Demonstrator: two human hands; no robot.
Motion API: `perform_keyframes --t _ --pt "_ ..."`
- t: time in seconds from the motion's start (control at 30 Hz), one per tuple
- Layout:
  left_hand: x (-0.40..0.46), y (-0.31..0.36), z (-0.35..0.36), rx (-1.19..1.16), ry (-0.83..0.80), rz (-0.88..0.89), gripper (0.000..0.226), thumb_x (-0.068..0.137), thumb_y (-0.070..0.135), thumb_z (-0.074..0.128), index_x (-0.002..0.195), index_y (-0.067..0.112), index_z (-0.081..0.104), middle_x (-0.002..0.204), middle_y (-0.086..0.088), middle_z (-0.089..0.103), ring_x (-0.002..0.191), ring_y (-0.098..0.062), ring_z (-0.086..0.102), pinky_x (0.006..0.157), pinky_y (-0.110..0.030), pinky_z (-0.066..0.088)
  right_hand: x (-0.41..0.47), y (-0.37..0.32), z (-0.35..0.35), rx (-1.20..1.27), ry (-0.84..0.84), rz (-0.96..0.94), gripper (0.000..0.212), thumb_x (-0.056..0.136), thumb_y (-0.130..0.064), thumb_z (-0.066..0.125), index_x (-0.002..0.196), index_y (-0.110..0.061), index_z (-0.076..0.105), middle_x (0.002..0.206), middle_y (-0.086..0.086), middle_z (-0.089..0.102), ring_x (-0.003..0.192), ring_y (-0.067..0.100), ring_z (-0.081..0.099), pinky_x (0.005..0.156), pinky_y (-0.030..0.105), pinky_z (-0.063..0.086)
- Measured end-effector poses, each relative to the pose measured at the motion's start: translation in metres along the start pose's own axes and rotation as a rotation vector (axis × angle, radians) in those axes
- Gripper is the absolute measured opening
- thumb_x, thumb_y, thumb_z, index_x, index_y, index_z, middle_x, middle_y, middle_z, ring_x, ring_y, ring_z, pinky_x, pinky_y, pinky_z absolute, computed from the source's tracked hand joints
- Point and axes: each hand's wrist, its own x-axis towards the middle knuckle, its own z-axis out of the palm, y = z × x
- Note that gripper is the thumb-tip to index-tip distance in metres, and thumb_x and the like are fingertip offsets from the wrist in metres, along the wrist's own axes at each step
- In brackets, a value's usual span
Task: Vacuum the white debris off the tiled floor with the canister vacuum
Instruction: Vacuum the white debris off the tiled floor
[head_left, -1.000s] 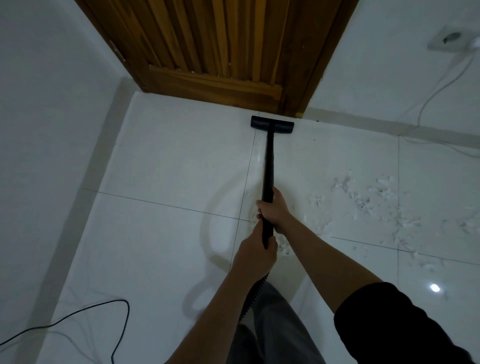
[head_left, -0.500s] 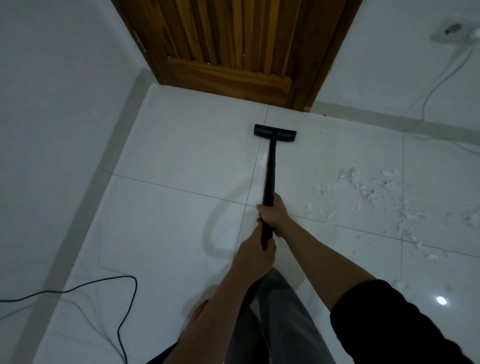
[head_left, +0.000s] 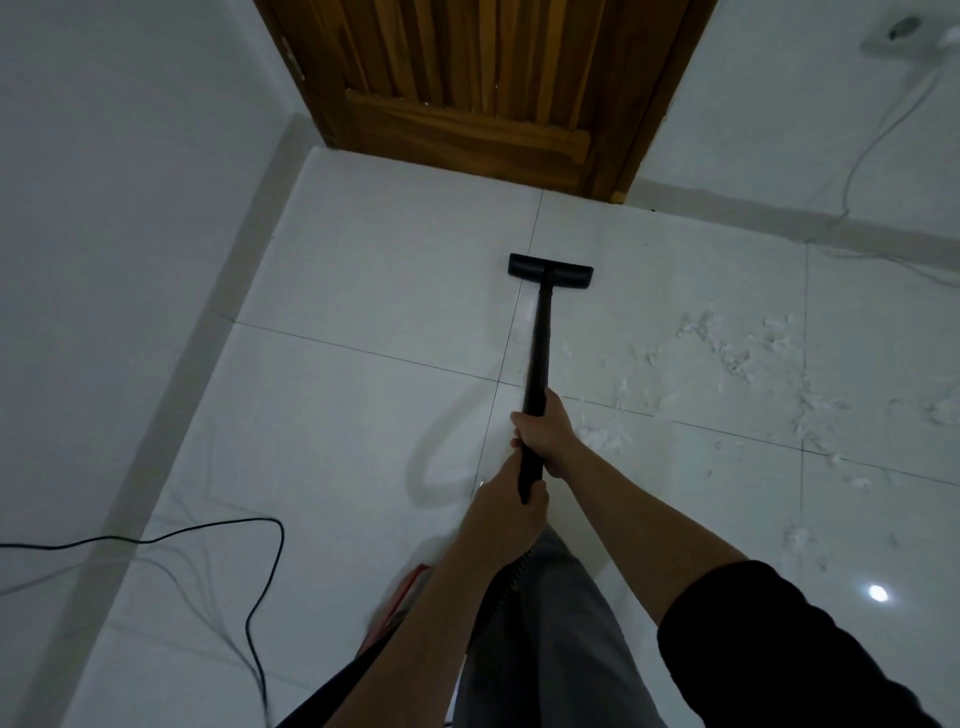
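Hands share one slim black vacuum wand (head_left: 537, 343): the right hand (head_left: 545, 431) is wrapped round it farther up the tube, and the left hand (head_left: 506, 512) is curled round its near end, where a black ribbed hose (head_left: 506, 582) drops away past grey trousers (head_left: 545, 649). Each grip is closed tight on the wand. At the far end, the flat black floor nozzle (head_left: 550, 270) rests on the glossy white tiled floor (head_left: 363, 415), near the slatted brown wooden door (head_left: 467, 78) but apart from its threshold. Scattered white debris (head_left: 737, 358) lies to the right of the nozzle, none touching it, with a few flakes just beside the right hand. A thin black power cord (head_left: 249, 571) loops over the tiles well left of the nozzle. A blurred red shape (head_left: 408, 587) shows beside the left forearm; what it is cannot be told.
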Motion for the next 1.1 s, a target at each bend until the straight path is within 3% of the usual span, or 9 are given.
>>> perform_keyframes --t 0.07,0.2,0.53,0.77,1.1 --pt "-0.005 -0.002 -0.001 -0.012 -0.001 -0.009 0.036 0.097 0.018 0.042 0.133 0.015 0.043 0.089 0.006 0.057 0.073 -0.013 0.057 0.069 -0.022 0.048 -0.005 0.004 0.002 -0.004 0.002 0.003 0.048 0.090 0.001 0.055 0.134 -0.010 0.039 0.079 0.011 0.053 0.047 0.014 0.054 0.046 0.025 0.049" --pt "-0.017 -0.009 0.001 0.017 -0.007 -0.008 0.037 0.097 0.019 0.041 0.134 0.016 0.042 0.076 0.023 0.042 0.062 0.006 0.043 0.060 -0.008 0.037 -0.016 0.013 0.006 0.008 -0.003 0.019 0.050 0.090 0.001 0.055 0.135 -0.012 0.037 0.084 0.013 0.052 0.048 0.015 0.053 0.047 0.025 0.050" --pt "-0.058 -0.021 0.006 0.043 0.018 -0.034 0.044 0.097 0.020 0.042 0.141 0.024 0.037 0.095 0.015 0.052 0.068 0.009 0.048 0.059 0.000 0.041 -0.050 0.039 0.014 0.018 -0.033 0.049 0.053 0.090 -0.001 0.056 0.136 -0.016 0.035 0.094 0.015 0.051 0.051 0.016 0.054 0.050 0.026 0.052" --pt "-0.093 -0.031 0.021 0.021 0.038 -0.051 0.043 0.098 0.018 0.042 0.140 0.021 0.038 0.078 0.020 0.051 0.065 0.002 0.053 0.060 -0.005 0.043 -0.076 0.066 0.016 0.012 -0.044 0.052 0.057 0.090 -0.002 0.055 0.141 -0.018 0.033 0.091 0.010 0.051 0.053 0.016 0.054 0.055 0.029 0.054" --pt "-0.139 -0.038 0.048 0.098 0.057 -0.078 0.043 0.097 0.024 0.043 0.140 0.027 0.040 0.080 0.024 0.053 0.068 0.010 0.054 0.063 -0.002 0.044 -0.120 0.098 0.003 0.002 -0.062 0.065 0.061 0.092 -0.001 0.054 0.146 -0.018 0.030 0.091 0.006 0.052 0.059 0.016 0.054 0.056 0.027 0.056"
